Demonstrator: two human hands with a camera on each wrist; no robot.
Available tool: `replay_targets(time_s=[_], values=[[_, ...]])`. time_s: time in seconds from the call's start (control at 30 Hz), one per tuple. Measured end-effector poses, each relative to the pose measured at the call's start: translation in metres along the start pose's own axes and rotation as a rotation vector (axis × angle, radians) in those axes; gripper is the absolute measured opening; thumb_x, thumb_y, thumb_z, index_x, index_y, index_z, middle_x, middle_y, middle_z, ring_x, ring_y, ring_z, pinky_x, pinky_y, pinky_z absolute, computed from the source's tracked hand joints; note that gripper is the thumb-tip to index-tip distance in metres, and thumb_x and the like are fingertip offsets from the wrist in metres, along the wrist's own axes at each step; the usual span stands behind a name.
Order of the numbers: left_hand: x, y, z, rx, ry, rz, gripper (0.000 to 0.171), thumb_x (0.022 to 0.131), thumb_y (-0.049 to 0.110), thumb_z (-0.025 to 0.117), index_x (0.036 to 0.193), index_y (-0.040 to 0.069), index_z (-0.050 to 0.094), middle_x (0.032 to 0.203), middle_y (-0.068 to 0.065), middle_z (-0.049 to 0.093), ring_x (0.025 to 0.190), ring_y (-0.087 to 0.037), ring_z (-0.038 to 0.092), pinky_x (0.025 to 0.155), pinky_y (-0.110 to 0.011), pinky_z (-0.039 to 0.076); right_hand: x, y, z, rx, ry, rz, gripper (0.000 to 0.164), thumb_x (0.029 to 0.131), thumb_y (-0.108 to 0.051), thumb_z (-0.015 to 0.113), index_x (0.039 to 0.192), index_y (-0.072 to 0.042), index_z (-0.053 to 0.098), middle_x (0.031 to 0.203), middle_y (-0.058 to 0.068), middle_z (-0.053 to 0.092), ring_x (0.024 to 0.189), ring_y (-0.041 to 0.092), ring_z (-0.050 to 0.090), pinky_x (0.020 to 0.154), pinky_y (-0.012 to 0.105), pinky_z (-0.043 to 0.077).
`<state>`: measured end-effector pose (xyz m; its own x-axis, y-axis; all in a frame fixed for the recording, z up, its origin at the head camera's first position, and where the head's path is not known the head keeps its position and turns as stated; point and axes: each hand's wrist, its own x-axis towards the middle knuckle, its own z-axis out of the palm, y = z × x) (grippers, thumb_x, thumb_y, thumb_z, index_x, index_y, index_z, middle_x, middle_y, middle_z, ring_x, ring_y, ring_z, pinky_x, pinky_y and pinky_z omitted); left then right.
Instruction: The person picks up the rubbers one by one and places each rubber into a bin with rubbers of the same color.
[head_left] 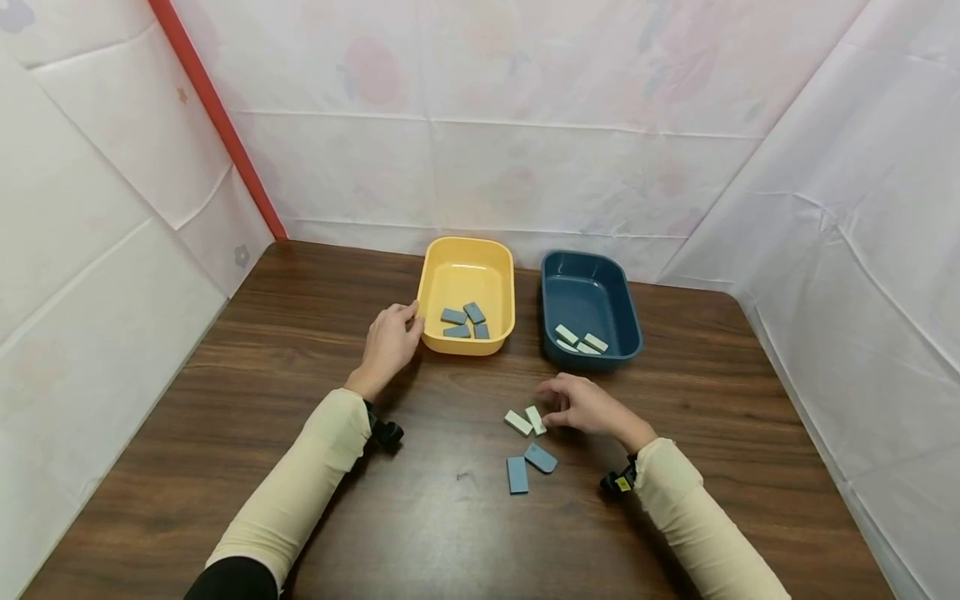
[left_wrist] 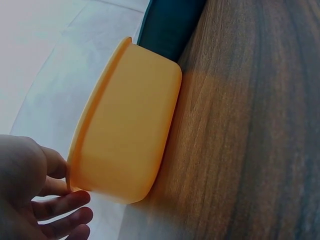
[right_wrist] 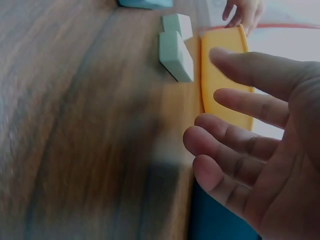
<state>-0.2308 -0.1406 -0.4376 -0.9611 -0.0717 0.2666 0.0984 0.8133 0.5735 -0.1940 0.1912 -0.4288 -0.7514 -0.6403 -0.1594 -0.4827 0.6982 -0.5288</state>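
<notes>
At the near left corner of the yellow bin (head_left: 467,347), my left hand (head_left: 392,340) holds the rim between thumb and finger; the other fingers lie loosely by the outer wall in the left wrist view. My right hand (head_left: 588,406) hovers over the table, fingers spread and slightly bent, nothing in its grasp. Beside its thumb are two pale green blocks, one flat (head_left: 517,422) and one touching its corner (head_left: 535,421). Nearer to me lie two blue-grey blocks, one upright in view (head_left: 517,475) and one slanted (head_left: 541,458).
Inside the yellow bin are several blue-grey blocks (head_left: 453,317). A dark blue bin (head_left: 630,354) stands to its right with several pale green blocks (head_left: 596,342) in it. White patterned sheeting (head_left: 525,183) hangs behind the wooden table (head_left: 420,517).
</notes>
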Motion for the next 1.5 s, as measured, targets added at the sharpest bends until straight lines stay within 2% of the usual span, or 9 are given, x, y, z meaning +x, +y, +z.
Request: replay_targets(time_s=[0.23, 0.6, 0.97, 1.2, 1.5], values=[[0.0, 0.002, -0.001, -0.002, -0.004, -0.008, 0.041, 0.091, 0.026, 0.049, 0.128, 0.008, 0.051, 0.116, -0.012, 0.059, 0.096, -0.028, 0.054, 0.08, -0.042, 0.043, 0.005, -0.004, 0.006, -0.043, -0.057, -0.06, 0.038, 0.077, -0.023, 0.07, 0.113, -0.019, 0.061, 0.089, 0.0, 0.056, 0.073, 0.01, 0.049, 0.063, 0.021, 0.041], [0.0, 0.002, -0.003, 0.001, -0.003, -0.001, 0.04, 0.09, 0.025, 0.051, 0.127, 0.007, 0.052, 0.115, -0.013, 0.06, 0.095, -0.028, 0.054, 0.08, -0.042, 0.044, 0.005, -0.013, 0.011, -0.066, -0.102, -0.044, 0.037, 0.076, -0.022, 0.071, 0.112, -0.018, 0.063, 0.086, -0.002, 0.054, 0.07, 0.008, 0.047, 0.06, 0.02, 0.04], [0.002, -0.002, -0.004, -0.01, -0.024, -0.013, 0.042, 0.09, 0.028, 0.051, 0.127, 0.009, 0.052, 0.115, -0.011, 0.059, 0.096, -0.027, 0.054, 0.081, -0.041, 0.045, 0.003, -0.016, 0.011, -0.079, -0.062, -0.015, 0.037, 0.074, -0.008, 0.064, 0.109, -0.018, 0.064, 0.086, 0.0, 0.051, 0.069, 0.009, 0.045, 0.06, 0.021, 0.04], [0.001, 0.0, -0.005, -0.025, -0.026, -0.015, 0.042, 0.09, 0.028, 0.052, 0.127, 0.008, 0.052, 0.115, -0.012, 0.06, 0.097, -0.028, 0.055, 0.082, -0.043, 0.044, 0.003, -0.014, 0.008, -0.081, -0.001, -0.048, 0.038, 0.073, -0.005, 0.062, 0.109, -0.018, 0.064, 0.084, 0.002, 0.05, 0.067, 0.008, 0.044, 0.059, 0.02, 0.039], [0.0, -0.001, -0.004, -0.043, -0.012, -0.013, 0.041, 0.089, 0.026, 0.054, 0.126, 0.008, 0.053, 0.115, -0.012, 0.06, 0.096, -0.027, 0.055, 0.08, -0.042, 0.045, 0.0, -0.014, 0.002, -0.068, 0.029, -0.054, 0.038, 0.074, -0.004, 0.06, 0.109, -0.017, 0.064, 0.087, 0.0, 0.051, 0.067, 0.008, 0.044, 0.058, 0.02, 0.04]])
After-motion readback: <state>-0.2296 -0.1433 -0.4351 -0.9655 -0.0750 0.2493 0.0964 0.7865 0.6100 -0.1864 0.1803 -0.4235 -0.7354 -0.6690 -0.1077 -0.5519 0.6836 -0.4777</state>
